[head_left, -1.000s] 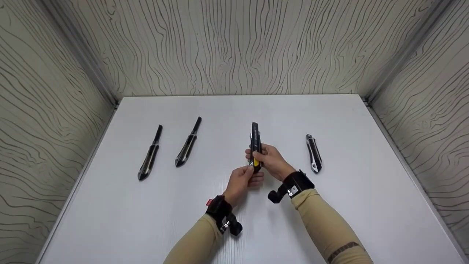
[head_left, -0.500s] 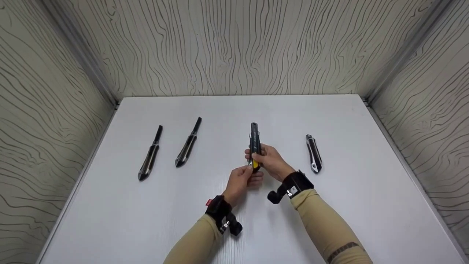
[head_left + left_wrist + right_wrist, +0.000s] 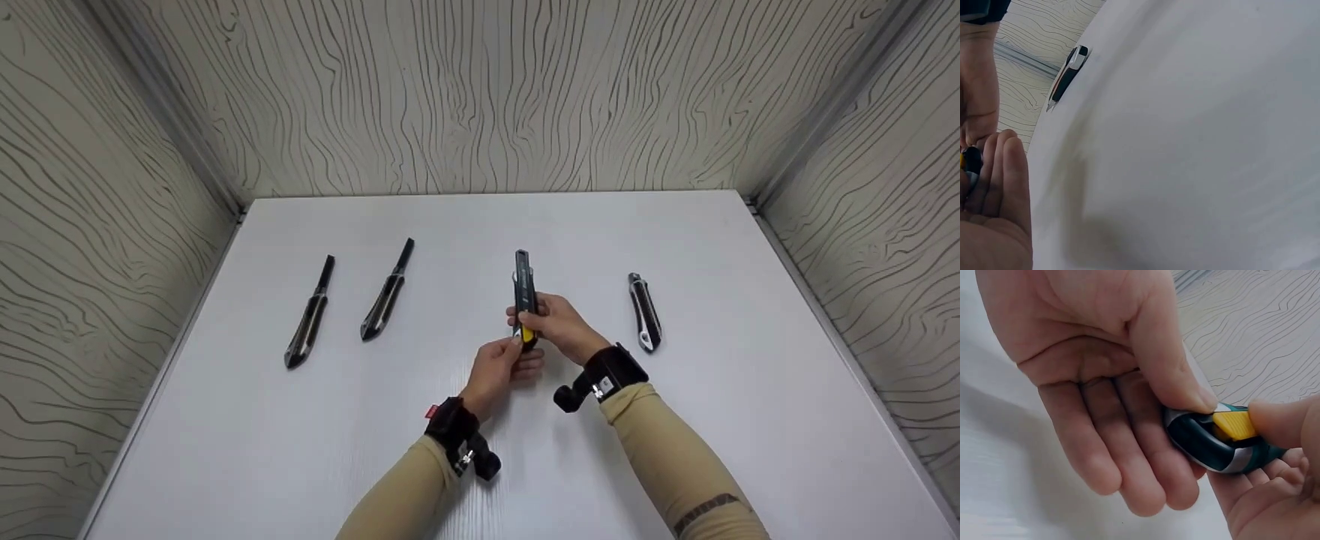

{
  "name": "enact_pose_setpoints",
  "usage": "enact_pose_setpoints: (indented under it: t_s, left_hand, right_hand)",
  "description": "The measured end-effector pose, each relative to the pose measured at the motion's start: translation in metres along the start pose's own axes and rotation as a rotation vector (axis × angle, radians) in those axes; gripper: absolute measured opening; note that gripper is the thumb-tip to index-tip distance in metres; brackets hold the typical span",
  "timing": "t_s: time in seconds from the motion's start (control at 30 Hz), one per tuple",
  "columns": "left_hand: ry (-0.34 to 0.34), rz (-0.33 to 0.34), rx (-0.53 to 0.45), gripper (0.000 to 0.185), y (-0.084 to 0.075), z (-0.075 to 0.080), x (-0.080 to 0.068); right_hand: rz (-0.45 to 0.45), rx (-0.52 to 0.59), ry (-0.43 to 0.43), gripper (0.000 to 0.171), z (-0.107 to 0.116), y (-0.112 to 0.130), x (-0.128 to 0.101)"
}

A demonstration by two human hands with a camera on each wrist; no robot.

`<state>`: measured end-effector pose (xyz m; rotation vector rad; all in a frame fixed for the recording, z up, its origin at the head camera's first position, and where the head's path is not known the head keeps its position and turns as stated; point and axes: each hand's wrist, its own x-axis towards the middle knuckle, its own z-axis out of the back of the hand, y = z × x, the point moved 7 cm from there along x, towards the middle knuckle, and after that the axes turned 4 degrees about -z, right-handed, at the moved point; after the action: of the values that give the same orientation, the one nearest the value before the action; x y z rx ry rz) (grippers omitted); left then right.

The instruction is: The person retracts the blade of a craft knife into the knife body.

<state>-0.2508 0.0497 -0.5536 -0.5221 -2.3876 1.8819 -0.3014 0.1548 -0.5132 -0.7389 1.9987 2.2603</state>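
A dark utility knife (image 3: pixel 524 289) with silver edges and a yellow slider (image 3: pixel 1235 426) is held between both hands, its front end pointing away from me. A dark flat strip (image 3: pixel 522 262) runs along its top and reaches past the silver-edged body. My right hand (image 3: pixel 561 324) grips the handle, its thumb against the yellow slider. At the handle's rear end, my left hand (image 3: pixel 496 366) pinches the knife between thumb and fingers. The right wrist view shows the left thumb pressing beside the slider. In the left wrist view, fingers and palm hide most of the knife.
Two similar knives (image 3: pixel 307 319) (image 3: pixel 386 296), with dark strips extending from their front ends, lie on the left of the white table (image 3: pixel 300 435). Another knife (image 3: pixel 645 313), shorter in outline, lies to the right. Wood-patterned walls (image 3: pixel 465 97) enclose the back and sides.
The strip on the held knife has turned slightly, so its narrow tip now shows more squarely. Both hands keep almost the same place and grip; the other knives lie still.
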Motion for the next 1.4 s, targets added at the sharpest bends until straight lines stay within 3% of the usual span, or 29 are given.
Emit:
enact_pose_setpoints:
  t_s: [0.43,0.83,1.4]
  left_hand:
    - [0.034,0.020,-0.005,0.039,0.002,-0.014,0.002]
    - [0.071,0.093,0.077,0.036,0.010,-0.036,0.007]
    - [0.153,0.133,0.177,0.032,0.013,-0.076,0.021]
  right_hand:
    - [0.027,-0.146,-0.065,0.036,0.021,-0.001,-0.007]
    - [-0.031,-0.201,-0.155,0.044,0.051,-0.013,-0.021]
    - [-0.098,-0.212,-0.248,0.056,0.097,-0.026,-0.041]
